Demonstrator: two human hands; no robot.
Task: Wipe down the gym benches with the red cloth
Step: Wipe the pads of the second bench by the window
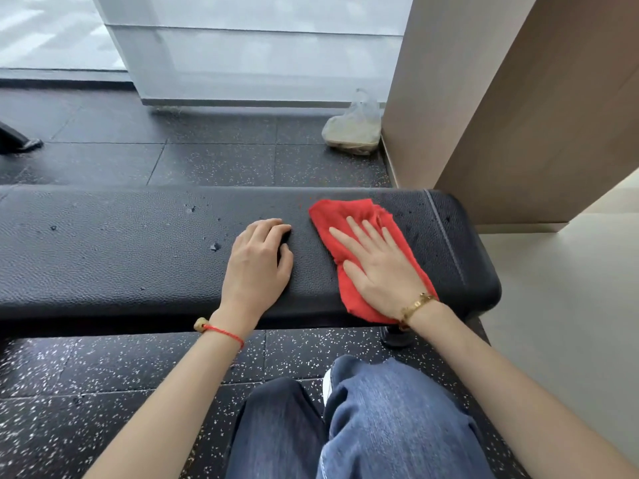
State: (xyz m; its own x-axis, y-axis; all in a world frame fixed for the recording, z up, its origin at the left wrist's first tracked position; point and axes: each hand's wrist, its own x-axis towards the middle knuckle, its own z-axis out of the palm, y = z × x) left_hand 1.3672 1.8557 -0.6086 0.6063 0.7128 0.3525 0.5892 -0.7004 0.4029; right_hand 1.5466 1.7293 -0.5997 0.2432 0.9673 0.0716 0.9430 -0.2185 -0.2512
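Fingers (359,233) flat on red cloth (349,216)

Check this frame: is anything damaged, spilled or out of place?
Yes. The bench pad shows small nicks or droplets, clearest left of the left hand; which, I cannot tell. A filled plastic bag sits on the floor by the wall.

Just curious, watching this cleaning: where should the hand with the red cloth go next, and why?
Probably slide the right hand, pressed flat on the red cloth, leftward along the black padded bench. The cloth sits at the bench's right end; droplets and specks show further left. The left hand rests in that path and should shift.
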